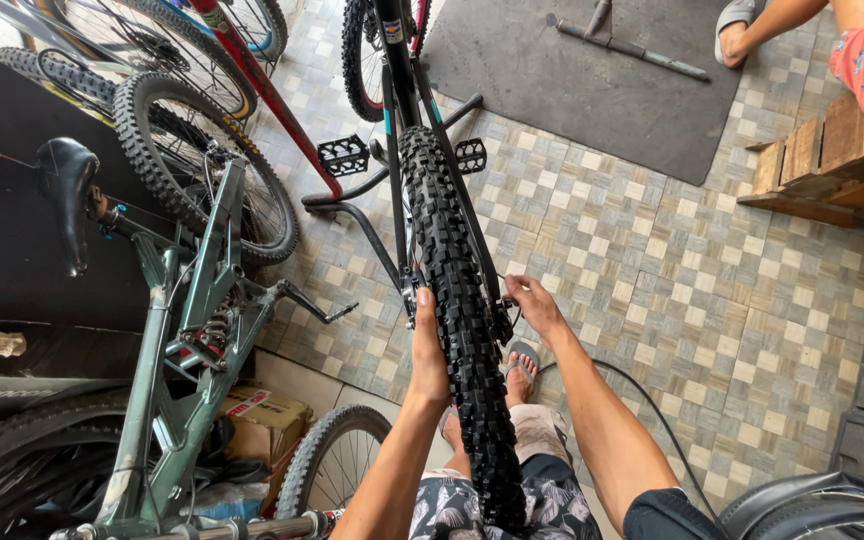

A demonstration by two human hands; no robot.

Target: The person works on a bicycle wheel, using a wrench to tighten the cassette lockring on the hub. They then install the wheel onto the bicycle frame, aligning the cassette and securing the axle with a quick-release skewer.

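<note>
A black bicycle stands upright in front of me, its knobby rear tyre (457,300) running down the middle of the head view. My left hand (428,350) lies flat against the tyre's left side, near the frame stay. My right hand (534,303) reaches to the tyre's right side, fingers pinched at a small part by the stay (492,290); what it pinches is too small to tell. Two black pedals (344,155) stick out either side further up. My feet in sandals (522,365) show below.
A grey-green bike (187,330) with a black saddle stands at left, a red-framed bike (252,70) behind it. A dark mat (592,90) with a metal stand lies ahead. Another person sits on a wooden stool (822,160) at right. A black hose (652,400) trails on the tiled floor.
</note>
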